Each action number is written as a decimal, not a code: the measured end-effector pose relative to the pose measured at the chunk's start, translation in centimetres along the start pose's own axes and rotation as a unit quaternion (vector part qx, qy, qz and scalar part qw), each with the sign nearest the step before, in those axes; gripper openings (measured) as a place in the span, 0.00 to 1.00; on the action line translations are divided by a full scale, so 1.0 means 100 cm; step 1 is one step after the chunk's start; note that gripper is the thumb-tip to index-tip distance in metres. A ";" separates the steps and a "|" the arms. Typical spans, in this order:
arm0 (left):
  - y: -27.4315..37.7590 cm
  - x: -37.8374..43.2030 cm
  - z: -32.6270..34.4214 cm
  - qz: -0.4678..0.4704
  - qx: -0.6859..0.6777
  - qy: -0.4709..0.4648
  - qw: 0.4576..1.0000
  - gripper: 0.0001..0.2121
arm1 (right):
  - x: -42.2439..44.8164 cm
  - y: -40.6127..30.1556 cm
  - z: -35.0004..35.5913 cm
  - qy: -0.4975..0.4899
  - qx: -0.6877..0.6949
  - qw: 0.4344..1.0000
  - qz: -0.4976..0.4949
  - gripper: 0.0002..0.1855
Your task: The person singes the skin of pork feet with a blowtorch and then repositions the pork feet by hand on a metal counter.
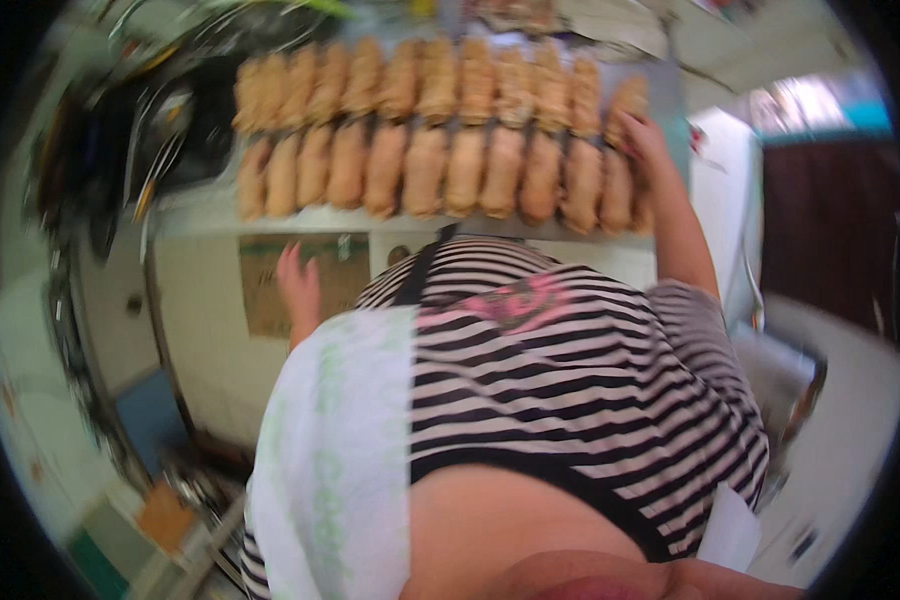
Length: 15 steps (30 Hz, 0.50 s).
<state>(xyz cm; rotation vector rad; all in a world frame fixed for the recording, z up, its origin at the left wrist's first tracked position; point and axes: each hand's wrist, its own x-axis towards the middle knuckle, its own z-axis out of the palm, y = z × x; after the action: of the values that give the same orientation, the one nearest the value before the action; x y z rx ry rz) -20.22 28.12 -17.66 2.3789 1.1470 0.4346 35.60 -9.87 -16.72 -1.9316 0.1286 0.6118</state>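
Two long rows of tan, elongated food pieces, possibly pig's trotters, lie side by side on a counter (187,221). The far row (439,79) and the near row (425,169) run left to right. At the right end my right hand (640,135) touches the near end of one piece (630,94) in the far row; blur hides whether the fingers close round it. My left hand (298,281) hangs in front of the counter's edge at the left, fingers apart, holding nothing.
A sink (210,135) with blurred utensils is at the left of the counter. Brown cardboard (262,300) is on the cabinet front below. A white appliance or cabinet (720,180) stands at the right, with a metal container (772,375) nearer. Other blurred items lie along the counter's far side.
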 end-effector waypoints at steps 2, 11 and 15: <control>-0.037 0.000 -0.011 0.010 0.010 -0.044 0.999 0.20 | -0.001 -0.007 0.007 0.033 -0.120 0.991 -0.039 0.29; -0.166 0.010 -0.073 -0.031 0.062 -0.117 0.991 0.19 | -0.044 -0.038 0.038 0.155 -0.376 0.913 0.032 0.49; -0.243 -0.012 -0.058 -0.051 0.073 -0.041 0.995 0.20 | -0.032 -0.028 0.034 0.136 -0.368 0.920 0.009 0.51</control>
<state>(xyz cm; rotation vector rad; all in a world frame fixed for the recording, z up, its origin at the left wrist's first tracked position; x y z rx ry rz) -39.40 41.97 -25.71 2.4229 1.2966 0.2239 32.64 -6.28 -13.97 -2.7500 0.0963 0.4250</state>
